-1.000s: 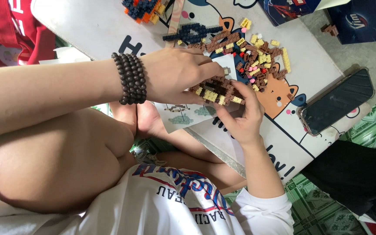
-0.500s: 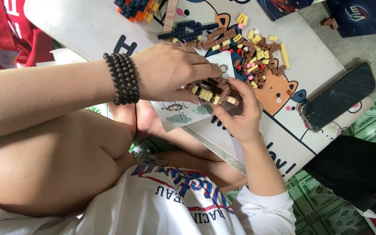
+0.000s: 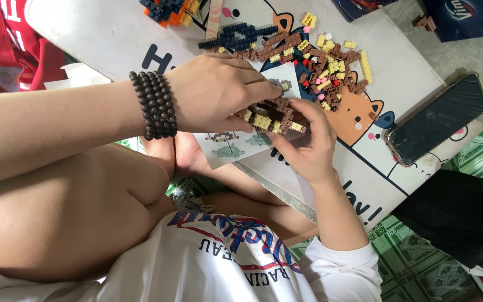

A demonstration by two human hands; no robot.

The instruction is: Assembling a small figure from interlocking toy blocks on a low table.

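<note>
A small model of brown and yellow mini bricks (image 3: pixel 272 116) is held between both hands just above a printed instruction sheet (image 3: pixel 230 146). My left hand (image 3: pixel 213 92), with a dark bead bracelet (image 3: pixel 153 105) at the wrist, covers the model from above and pinches its top edge. From below, my right hand (image 3: pixel 307 146) grips the model, fingers curled around its right end. Beyond the hands, a heap of loose brown, yellow, pink and red bricks (image 3: pixel 331 64) lies on a white mat with a cartoon animal (image 3: pixel 364 162).
A dark blue brick piece (image 3: pixel 236 34) and an orange-and-blue cluster (image 3: pixel 169 10) lie at the mat's far side. A phone (image 3: pixel 436 118) rests face up at the right. My bent knee (image 3: pixel 74 212) fills the lower left; a black cloth (image 3: pixel 459 215) lies lower right.
Both hands keep hold of the model; they and the view have shifted only slightly, and the fingers have adjusted a little on the bricks.
</note>
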